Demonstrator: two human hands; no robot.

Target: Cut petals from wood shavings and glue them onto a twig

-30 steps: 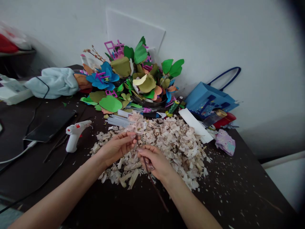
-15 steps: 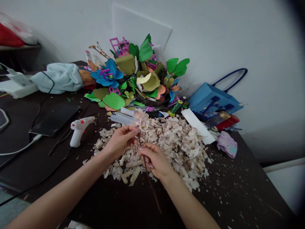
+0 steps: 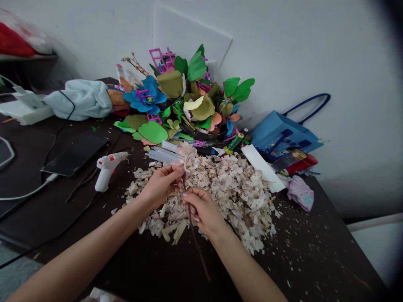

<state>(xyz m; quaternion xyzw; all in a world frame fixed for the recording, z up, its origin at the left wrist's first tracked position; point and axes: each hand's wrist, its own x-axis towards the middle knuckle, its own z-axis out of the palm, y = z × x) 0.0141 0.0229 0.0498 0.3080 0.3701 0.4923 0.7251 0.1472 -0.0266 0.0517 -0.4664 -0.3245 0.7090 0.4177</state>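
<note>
A thin brown twig (image 3: pixel 195 241) slants from the middle down toward the table's front edge, with a cluster of pale pinkish petals (image 3: pixel 188 158) at its upper end. My left hand (image 3: pixel 166 181) pinches at the base of the cluster, fingers closed. Just below, my right hand (image 3: pixel 201 209) is closed round the twig. Both hands are over a wide heap of pale dried flakes (image 3: pixel 233 188). Translucent sticks (image 3: pixel 162 155) lie behind the left hand.
A white glue gun (image 3: pixel 107 170) and a dark phone (image 3: pixel 75 157) are at left. Behind are colourful felt flowers (image 3: pixel 198 108), a green thread spool (image 3: pixel 234 141) and a blue bag (image 3: pixel 283 134). A white strip (image 3: pixel 262 167) lies right of the heap.
The view has shifted slightly, so most background things appear a little further right. Both hands keep their hold, and the twig's lower end has swung slightly left.
</note>
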